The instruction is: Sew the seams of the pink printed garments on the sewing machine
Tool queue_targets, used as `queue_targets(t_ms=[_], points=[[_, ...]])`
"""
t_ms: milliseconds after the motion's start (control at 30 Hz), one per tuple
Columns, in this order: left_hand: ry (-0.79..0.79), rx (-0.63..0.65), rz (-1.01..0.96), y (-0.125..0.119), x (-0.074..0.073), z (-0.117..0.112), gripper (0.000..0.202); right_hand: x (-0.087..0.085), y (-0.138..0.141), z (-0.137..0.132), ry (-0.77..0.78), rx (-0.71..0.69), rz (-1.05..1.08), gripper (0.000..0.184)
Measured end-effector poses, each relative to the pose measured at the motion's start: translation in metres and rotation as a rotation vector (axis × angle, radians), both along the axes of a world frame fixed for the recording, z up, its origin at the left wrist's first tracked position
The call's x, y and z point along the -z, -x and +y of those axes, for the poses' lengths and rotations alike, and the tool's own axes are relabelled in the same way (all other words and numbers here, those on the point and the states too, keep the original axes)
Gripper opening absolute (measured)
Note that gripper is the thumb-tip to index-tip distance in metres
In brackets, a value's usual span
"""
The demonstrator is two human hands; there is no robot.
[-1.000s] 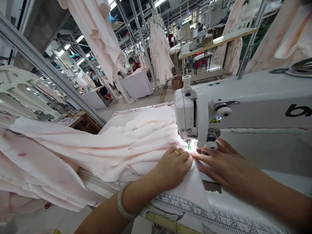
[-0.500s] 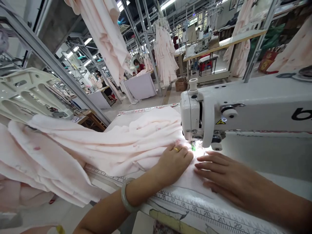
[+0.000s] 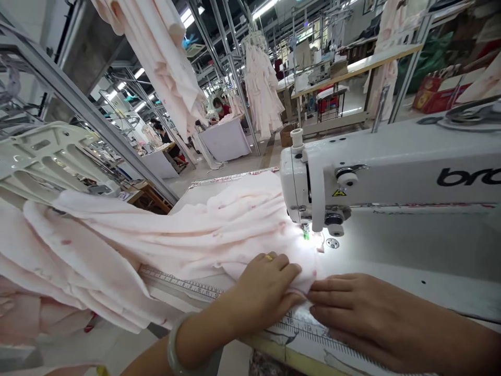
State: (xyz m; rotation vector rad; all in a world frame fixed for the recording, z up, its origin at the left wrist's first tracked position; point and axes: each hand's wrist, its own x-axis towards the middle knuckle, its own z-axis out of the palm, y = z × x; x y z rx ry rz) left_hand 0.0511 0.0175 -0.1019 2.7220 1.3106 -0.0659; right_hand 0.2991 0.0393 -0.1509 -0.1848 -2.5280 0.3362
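Note:
Pale pink fabric (image 3: 235,224) with small darker pink marks lies in folds on the sewing table and runs under the needle area of a white sewing machine (image 3: 295,183). My left hand (image 3: 270,284), wearing a gold ring and a pale bangle, grips the fabric's near edge, thumb below and fingers on top. Close beside it, my right hand (image 3: 352,303) has its fingers together, their tips on the same edge at the corner; its thumb is hidden. Both hands are in front of the lit presser foot (image 3: 306,231), which has a green part.
A printed ruler strip (image 3: 309,329) runs along the table's front edge. Off the left side, more fabric hangs beside a cream plastic rack (image 3: 43,156). Pink garments (image 3: 156,62) hang overhead. Metal poles, other worktables and a seated person (image 3: 222,109) are farther back.
Both hands have come nearer to me, away from the needle, with the fabric's edge. My left thumb now shows under the edge, and my right fingers have closed together at the corner.

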Motion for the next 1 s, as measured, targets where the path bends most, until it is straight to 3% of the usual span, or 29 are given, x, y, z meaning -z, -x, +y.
queue_targets(t_ms=[133,300,467,600,833,1000], points=[[-0.129,0.084,-0.025,0.013,0.012,-0.005,0.045,-0.004,-0.002,-0.002,0.070,-0.003,-0.008,0.037],[-0.344,0.166,-0.086,0.013,0.023,0.002,0.037,-0.008,-0.003,-0.004,0.144,-0.025,-0.054,0.031],[-0.239,0.267,-0.122,-0.004,0.027,0.011,0.023,-0.010,0.001,-0.006,0.214,-0.072,-0.181,0.031],[-0.123,0.254,-0.238,-0.008,0.038,0.013,0.023,-0.011,0.001,-0.008,0.250,-0.074,-0.208,0.033],[-0.118,0.275,-0.292,-0.003,0.048,0.032,0.021,-0.006,0.000,-0.001,0.310,-0.030,-0.218,0.031],[-0.137,0.260,-0.227,-0.005,0.049,0.065,0.023,-0.001,-0.002,0.014,0.139,0.061,-0.217,0.064]])
